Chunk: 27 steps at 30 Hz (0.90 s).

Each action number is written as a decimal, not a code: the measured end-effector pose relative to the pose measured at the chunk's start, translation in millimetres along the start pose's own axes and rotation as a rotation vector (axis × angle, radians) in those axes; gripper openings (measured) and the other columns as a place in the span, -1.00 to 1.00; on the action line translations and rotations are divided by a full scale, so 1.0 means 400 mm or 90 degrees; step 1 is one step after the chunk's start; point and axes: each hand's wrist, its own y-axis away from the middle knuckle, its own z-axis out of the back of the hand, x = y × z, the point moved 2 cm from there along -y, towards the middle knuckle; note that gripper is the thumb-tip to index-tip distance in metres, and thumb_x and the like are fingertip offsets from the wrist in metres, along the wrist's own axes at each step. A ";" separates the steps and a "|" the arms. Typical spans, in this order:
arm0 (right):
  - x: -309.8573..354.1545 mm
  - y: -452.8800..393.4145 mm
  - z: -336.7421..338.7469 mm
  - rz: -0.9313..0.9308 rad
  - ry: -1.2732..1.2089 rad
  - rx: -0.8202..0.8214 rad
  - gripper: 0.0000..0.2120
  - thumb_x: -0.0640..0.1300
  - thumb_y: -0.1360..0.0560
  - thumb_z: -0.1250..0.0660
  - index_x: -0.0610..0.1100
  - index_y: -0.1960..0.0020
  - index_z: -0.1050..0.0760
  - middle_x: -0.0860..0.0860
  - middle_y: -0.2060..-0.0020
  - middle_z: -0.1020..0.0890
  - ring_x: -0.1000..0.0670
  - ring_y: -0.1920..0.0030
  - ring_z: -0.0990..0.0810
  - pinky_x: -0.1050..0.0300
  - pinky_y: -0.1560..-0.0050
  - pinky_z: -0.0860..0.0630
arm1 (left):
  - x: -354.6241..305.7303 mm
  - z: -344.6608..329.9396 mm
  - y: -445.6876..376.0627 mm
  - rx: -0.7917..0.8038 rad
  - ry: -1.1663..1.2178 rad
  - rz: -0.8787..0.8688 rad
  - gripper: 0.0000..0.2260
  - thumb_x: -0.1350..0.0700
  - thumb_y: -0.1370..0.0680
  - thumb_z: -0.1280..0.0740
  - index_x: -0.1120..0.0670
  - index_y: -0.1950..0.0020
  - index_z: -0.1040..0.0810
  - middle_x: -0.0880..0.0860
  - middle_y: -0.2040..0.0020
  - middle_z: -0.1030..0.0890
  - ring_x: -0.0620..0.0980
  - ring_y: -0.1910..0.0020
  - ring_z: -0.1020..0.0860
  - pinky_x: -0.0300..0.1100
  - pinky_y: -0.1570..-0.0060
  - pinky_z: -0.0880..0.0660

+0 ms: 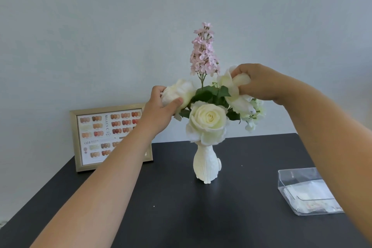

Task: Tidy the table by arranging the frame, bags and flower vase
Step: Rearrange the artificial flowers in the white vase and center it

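A white flower vase (205, 164) stands upright in the middle of the black table (231, 217), holding white roses and a tall pink sprig (203, 52). My left hand (161, 109) pinches the white rose (182, 89) on the bouquet's left side. My right hand (261, 82) is closed on the white rose (228, 81) at the upper right. A gold frame (80, 147) with a nail colour chart leans against the wall at the back left, partly hidden by my left forearm. Clear bags (308, 191) lie at the right, partly under my right arm.
A pale wall (100, 26) rises directly behind the table. The table's left edge runs diagonally from the frame toward the bottom left corner.
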 end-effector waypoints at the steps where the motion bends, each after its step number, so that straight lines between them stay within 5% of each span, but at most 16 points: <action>1: -0.001 -0.001 -0.003 0.001 0.006 0.011 -0.75 -0.13 -0.41 -0.47 0.07 -0.03 -0.52 0.06 0.00 -0.55 0.05 0.06 -0.52 0.17 0.22 -0.45 | -0.002 -0.002 0.002 -0.011 -0.004 -0.001 -0.60 -0.16 -0.49 -0.39 -0.11 -0.21 -0.31 -0.14 -0.04 -0.51 -0.04 0.02 -0.58 -0.02 0.08 -0.60; 14: 0.047 -0.018 -0.083 0.015 0.139 0.166 -0.68 -0.13 -0.45 -0.41 0.01 -0.18 -0.48 -0.01 -0.03 -0.56 -0.05 0.06 -0.54 0.11 0.14 -0.47 | -0.013 -0.023 0.025 0.062 -0.132 -0.020 -0.62 -0.29 -0.47 -0.37 -0.21 -0.15 -0.30 -0.19 0.02 -0.54 -0.17 0.10 -0.54 -0.21 0.27 -0.42; 18: 0.027 -0.001 -0.055 0.006 0.117 0.158 -0.67 0.02 -0.41 -0.45 0.14 -0.15 -0.49 0.07 -0.10 -0.53 0.03 -0.01 -0.53 0.12 0.08 -0.47 | 0.002 -0.009 0.038 0.058 -0.127 -0.019 -0.66 -0.20 -0.57 -0.26 -0.12 -0.29 -0.33 -0.10 -0.16 -0.48 -0.08 -0.12 -0.49 -0.15 0.01 -0.46; 20: 0.009 0.015 -0.021 0.023 0.066 0.114 -0.68 0.11 -0.39 -0.45 0.21 -0.13 -0.52 0.13 -0.12 -0.54 0.10 -0.03 -0.56 0.13 0.05 -0.48 | 0.001 0.001 0.059 0.010 -0.141 -0.037 -0.61 -0.18 -0.61 -0.19 -0.07 -0.38 -0.32 -0.07 -0.28 -0.38 -0.04 -0.22 -0.42 -0.02 -0.22 -0.43; 23: -0.029 0.044 0.030 0.071 -0.098 -0.038 -0.73 0.21 -0.31 -0.43 0.23 0.00 -0.59 0.16 0.00 -0.64 0.17 0.07 -0.63 0.17 0.07 -0.52 | -0.035 -0.008 0.130 -0.072 -0.146 -0.181 -0.57 -0.22 -0.58 -0.14 -0.07 -0.40 -0.33 -0.12 -0.31 -0.35 -0.10 -0.29 -0.35 -0.04 -0.31 -0.33; 27: -0.127 0.062 0.034 0.021 -0.264 -0.168 -0.79 0.01 -0.43 -0.41 0.24 -0.04 -0.57 0.08 -0.13 -0.58 0.07 -0.15 -0.56 0.00 -0.17 -0.41 | -0.064 -0.101 0.223 -0.057 -0.302 -0.335 -0.44 -0.36 -0.52 -0.17 -0.10 -0.42 -0.29 0.01 -0.50 -0.23 0.09 -0.53 -0.12 0.10 -0.43 -0.11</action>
